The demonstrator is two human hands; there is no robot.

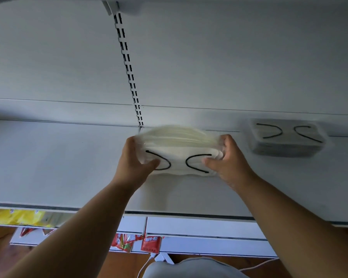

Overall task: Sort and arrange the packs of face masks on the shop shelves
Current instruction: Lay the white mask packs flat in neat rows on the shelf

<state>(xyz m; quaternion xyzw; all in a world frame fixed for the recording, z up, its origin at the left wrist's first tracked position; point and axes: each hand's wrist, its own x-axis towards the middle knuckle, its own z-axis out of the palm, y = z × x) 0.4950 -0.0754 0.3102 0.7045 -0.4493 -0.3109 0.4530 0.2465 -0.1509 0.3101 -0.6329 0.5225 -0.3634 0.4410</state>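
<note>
A pack of white face masks (pixel 179 149) with black ear loops is held over the white shelf (pixel 58 167), close to its back wall. My left hand (pixel 134 159) grips the pack's left end, thumb on top. My right hand (pixel 226 157) grips its right end the same way. The pack's upper layers bulge upward between my hands. A second pack of grey masks (pixel 285 139) with black ear loops lies flat on the same shelf to the right, apart from the white pack.
A slotted upright (pixel 129 69) runs up the back wall behind the white pack. Lower shelves hold yellow packets (pixel 20 216) at left and red sachets (pixel 137 242) in the middle. A white cable (pixel 147 263) lies on the wooden floor.
</note>
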